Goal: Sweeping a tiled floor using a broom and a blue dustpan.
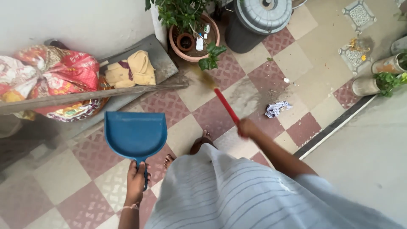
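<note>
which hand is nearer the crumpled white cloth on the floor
Right. The right hand on the red broom handle is just left of the crumpled cloth; the left hand, holding the blue dustpan, is far left.

1. We count one blue dustpan [135,133] in our left grip.
2. One red-handled broom [226,106] in our right grip.
3. One crumpled cloth [277,108] just beyond it.
4. One grey bin [260,19] farther off.

Soft even daylight, faint shadows, motion blur, hazy left edge
</note>
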